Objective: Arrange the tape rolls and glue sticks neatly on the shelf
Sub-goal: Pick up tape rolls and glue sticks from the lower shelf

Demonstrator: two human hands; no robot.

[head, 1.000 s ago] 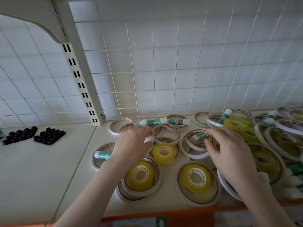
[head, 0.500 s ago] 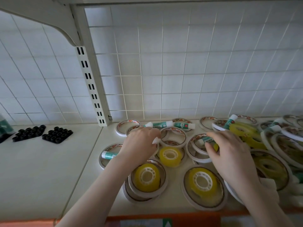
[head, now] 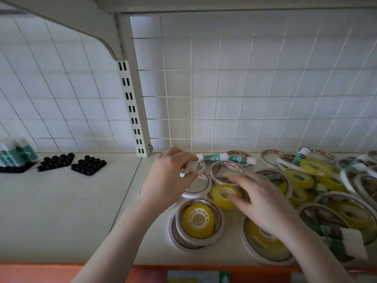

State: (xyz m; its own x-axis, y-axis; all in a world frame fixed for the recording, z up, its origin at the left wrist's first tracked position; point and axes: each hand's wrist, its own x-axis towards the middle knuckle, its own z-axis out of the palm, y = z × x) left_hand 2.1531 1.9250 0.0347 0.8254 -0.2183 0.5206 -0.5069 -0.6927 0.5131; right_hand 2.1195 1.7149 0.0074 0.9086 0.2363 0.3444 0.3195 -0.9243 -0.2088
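- Left hand (head: 169,176) lifted over the left end of the pile, fingers curled, pinching a glue stick (head: 188,168) by its white cap end; only the cap and a sliver of green label show.
- Right hand (head: 263,203) blurred, fingers spread and relaxed, reaching over a small yellow tape roll (head: 225,196); cannot tell whether it touches yet.
- Tape rolls and glue sticks lie jumbled on the right half of the shelf (head: 71,211), from the slotted upright (head: 130,111) rightward. Two more glue sticks (head: 228,158) lie end to end at the far edge, by the tiled wall.
- Risk: pinch sits on the cap only; if the cap is loose, the body could drop into the pile.
- Risk: white flat rolls (head: 196,186) overlap under both hands; dragging one likely shifts its neighbours.
- Risk: near stack with a yellow roll on top (head: 199,220) sits close to the shelf's front lip; a wrist nudge could slide it off.
- Risk: round sticks laid flat may roll.
- Left section holds black trays (head: 72,164) and a standing bundle of sticks (head: 17,152), well apart.
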